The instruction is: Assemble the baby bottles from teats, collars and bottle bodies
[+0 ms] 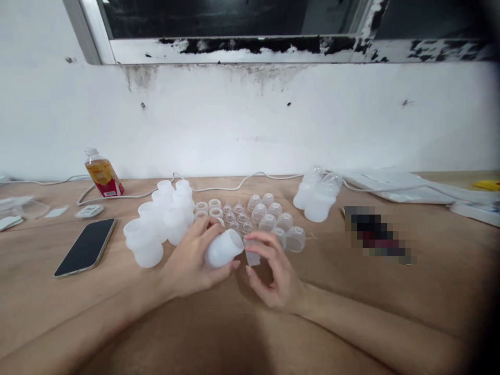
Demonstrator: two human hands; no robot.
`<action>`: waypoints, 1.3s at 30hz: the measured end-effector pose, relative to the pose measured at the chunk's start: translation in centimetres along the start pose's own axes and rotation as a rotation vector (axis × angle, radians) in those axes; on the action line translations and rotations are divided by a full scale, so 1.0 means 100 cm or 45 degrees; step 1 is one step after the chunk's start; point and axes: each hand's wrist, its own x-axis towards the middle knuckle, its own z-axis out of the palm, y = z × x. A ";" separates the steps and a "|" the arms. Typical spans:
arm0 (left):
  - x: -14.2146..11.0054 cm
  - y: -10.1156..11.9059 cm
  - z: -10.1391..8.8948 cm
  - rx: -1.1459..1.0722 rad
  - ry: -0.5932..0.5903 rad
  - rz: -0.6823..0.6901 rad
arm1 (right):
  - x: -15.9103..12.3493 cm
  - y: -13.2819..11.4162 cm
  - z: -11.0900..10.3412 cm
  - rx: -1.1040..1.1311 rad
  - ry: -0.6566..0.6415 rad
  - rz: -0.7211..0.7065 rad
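Bottle (pixel 223 249), white and tilted with its mouth toward the right, is at centre frame, and I note the left hand (pixel 197 255) clamped round it. From my remote post I record the right hand (pixel 275 273) just beside that mouth, thumb and fingers curved and apart; contact with the translucent piece (pixel 253 258) I cannot tell. White bottles (pixel 148 252) stand left of centre, clear domed caps (pixel 295 239) right.

Bottle bodies (pixel 221 254) are milky white, domed caps (pixel 296 239) clear. The drink label (pixel 102 174) runs yellow over red (pale barcode (pixel 110 193) low down).
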 end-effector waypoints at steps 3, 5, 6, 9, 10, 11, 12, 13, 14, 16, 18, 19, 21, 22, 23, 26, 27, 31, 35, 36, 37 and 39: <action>0.006 0.002 -0.025 0.075 -0.070 -0.051 | 0.000 -0.001 0.001 -0.047 -0.092 -0.109; 0.008 0.001 -0.042 0.186 -0.140 -0.134 | 0.001 0.000 0.002 -0.051 -0.192 -0.126; 0.008 0.001 -0.050 0.254 -0.193 -0.188 | 0.002 0.000 0.002 -0.038 -0.294 -0.131; 0.005 -0.003 -0.068 0.432 -0.358 -0.357 | 0.006 0.000 0.003 -0.005 -0.648 -0.123; 0.004 -0.004 -0.071 0.482 -0.395 -0.376 | 0.007 0.000 0.003 -0.004 -0.711 -0.107; 0.002 -0.006 -0.073 0.533 -0.425 -0.367 | 0.008 0.000 0.003 -0.010 -0.740 -0.086; 0.001 -0.008 -0.073 0.593 -0.446 -0.337 | 0.008 -0.001 0.003 -0.017 -0.751 -0.064; -0.001 -0.009 -0.072 0.662 -0.466 -0.299 | 0.008 -0.001 0.003 -0.020 -0.755 -0.051; -0.002 -0.010 -0.070 0.734 -0.486 -0.260 | 0.008 -0.001 0.003 -0.020 -0.760 -0.045; -0.005 -0.012 -0.067 0.870 -0.519 -0.198 | 0.008 -0.001 0.003 -0.021 -0.767 -0.042; -0.008 -0.012 -0.064 0.970 -0.518 -0.159 | 0.008 -0.001 0.003 -0.018 -0.769 -0.040; -0.009 -0.012 -0.064 1.015 -0.501 -0.144 | 0.008 -0.001 0.003 -0.014 -0.770 -0.036; -0.011 -0.012 -0.062 1.116 -0.447 -0.120 | 0.008 -0.001 0.002 -0.003 -0.772 -0.028; -0.012 -0.013 -0.061 1.168 -0.417 -0.112 | 0.008 -0.001 0.001 0.003 -0.772 -0.025; -0.012 -0.013 -0.061 1.217 -0.389 -0.110 | 0.008 -0.001 0.001 0.007 -0.768 -0.021; -0.011 -0.015 -0.059 1.316 -0.336 -0.118 | 0.008 -0.001 -0.001 0.014 -0.759 -0.007; -0.010 -0.015 -0.059 1.331 -0.326 -0.123 | 0.008 -0.001 -0.001 0.016 -0.759 -0.003; -0.008 -0.010 -0.058 1.289 -0.279 -0.103 | 0.006 -0.002 0.000 0.004 -0.686 0.079; -0.008 0.007 -0.038 0.911 -0.201 0.024 | 0.005 -0.001 0.003 -0.025 -0.599 0.207; -0.009 0.011 -0.028 0.762 -0.209 0.049 | 0.005 -0.001 0.004 -0.040 -0.593 0.224; -0.010 0.014 -0.015 0.633 -0.200 0.062 | 0.004 0.000 0.005 -0.068 -0.590 0.240; -0.014 0.014 0.011 0.392 -0.206 0.076 | 0.004 0.002 0.006 -0.138 -0.588 0.269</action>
